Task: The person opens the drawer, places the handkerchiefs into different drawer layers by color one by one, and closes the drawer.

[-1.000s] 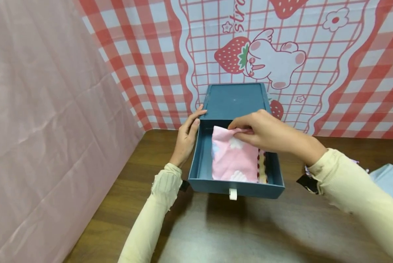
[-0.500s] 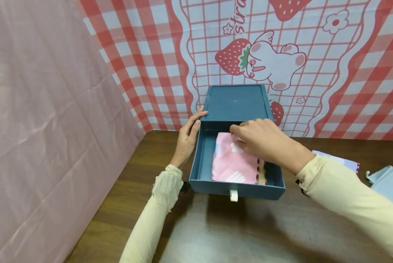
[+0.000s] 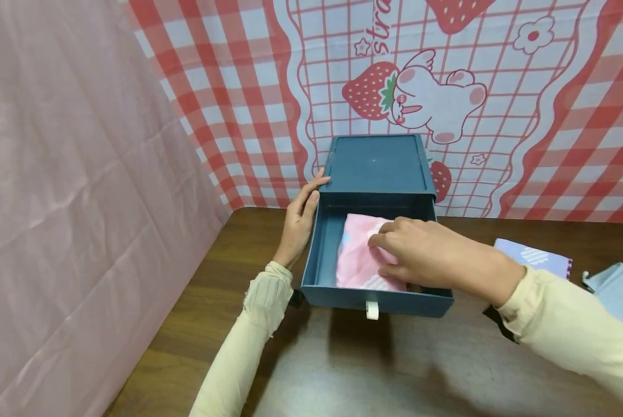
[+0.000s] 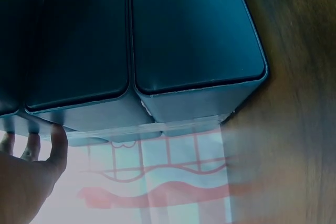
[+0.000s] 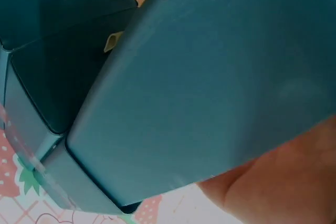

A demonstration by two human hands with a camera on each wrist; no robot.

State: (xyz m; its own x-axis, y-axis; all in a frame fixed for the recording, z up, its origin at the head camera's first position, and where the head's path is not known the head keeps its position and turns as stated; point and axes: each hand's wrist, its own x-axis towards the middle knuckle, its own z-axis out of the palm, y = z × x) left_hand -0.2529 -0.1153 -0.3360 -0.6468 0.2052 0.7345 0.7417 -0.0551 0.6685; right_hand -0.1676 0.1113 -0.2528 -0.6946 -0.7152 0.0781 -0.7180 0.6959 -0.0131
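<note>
A folded pink towel (image 3: 361, 249) with white cloud shapes lies in the pulled-out drawer (image 3: 337, 295) of a dark blue drawer unit (image 3: 379, 165). Over the towel's right half, my right hand (image 3: 421, 249) reaches in from the right, its bent fingers and thumb spread apart on the pink fabric. It covers that part of the towel and most of the drawer's right side. My left hand (image 3: 298, 223) rests against the unit's left side, fingers fairly straight. In the left wrist view, its fingertips (image 4: 59, 142) touch the casing. The right wrist view mostly shows the drawer's outer wall (image 5: 210, 87).
To the right on the wooden table (image 3: 212, 278) lie a folded lavender cloth (image 3: 532, 258) with a white cloud and a light blue cloth (image 3: 619, 292). A checked strawberry curtain (image 3: 249, 104) hangs behind the unit, and a pale pink curtain (image 3: 82, 202) on the left.
My right hand has let go of the towel's upper edge and moved down and forward over it; the towel now lies flatter and lower in the drawer. The left hand stays put.
</note>
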